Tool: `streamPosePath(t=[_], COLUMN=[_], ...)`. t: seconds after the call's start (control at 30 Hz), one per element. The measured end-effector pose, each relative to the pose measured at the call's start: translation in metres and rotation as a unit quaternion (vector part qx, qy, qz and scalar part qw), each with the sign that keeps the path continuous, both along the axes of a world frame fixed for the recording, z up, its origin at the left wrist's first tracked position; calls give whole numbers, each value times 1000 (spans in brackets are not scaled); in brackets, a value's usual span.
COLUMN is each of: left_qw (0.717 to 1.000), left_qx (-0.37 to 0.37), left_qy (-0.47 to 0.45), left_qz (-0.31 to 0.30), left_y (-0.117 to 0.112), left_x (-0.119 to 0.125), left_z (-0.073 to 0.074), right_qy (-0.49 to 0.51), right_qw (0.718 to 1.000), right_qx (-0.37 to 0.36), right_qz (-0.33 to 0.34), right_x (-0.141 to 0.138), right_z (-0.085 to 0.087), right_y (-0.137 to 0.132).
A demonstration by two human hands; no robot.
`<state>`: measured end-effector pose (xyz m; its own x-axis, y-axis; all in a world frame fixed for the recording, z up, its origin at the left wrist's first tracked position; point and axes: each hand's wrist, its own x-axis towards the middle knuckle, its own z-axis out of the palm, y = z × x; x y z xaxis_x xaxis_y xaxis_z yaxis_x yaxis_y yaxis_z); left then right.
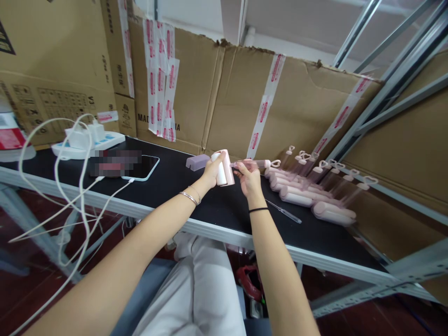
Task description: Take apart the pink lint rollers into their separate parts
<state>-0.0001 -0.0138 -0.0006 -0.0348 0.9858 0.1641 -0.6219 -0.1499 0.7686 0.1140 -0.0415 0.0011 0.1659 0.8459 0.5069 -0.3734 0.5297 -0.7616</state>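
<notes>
Both hands (213, 171) (248, 179) clasp one pink lint roller (227, 168).

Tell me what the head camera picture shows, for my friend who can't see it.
Two bare hands hold a pink lint roller above a black table: the left hand grips its head, the right hand its handle. More pink rollers lie in a row to the right, against cardboard.
</notes>
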Motion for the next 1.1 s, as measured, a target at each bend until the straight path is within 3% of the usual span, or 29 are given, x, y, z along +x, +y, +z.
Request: streamPosePath(t=[0.27,0.53,1.1], left_qw=[999,996,998], left_qx=[29,47,59], left_qy=[26,60,35], left_qz=[-6,-37,-1], left_y=[-5,-7,-7], left_x=[0,0,-3], left_z=[0,-4,-2], right_qy=[-15,-68,-80], right_qw=[997,997,994], right_qx=[-26,17,45], right_qz=[72,31,-51], right_x=[5,13,9], right_z=[5,3,-5], right_y=[-9,-9,-6])
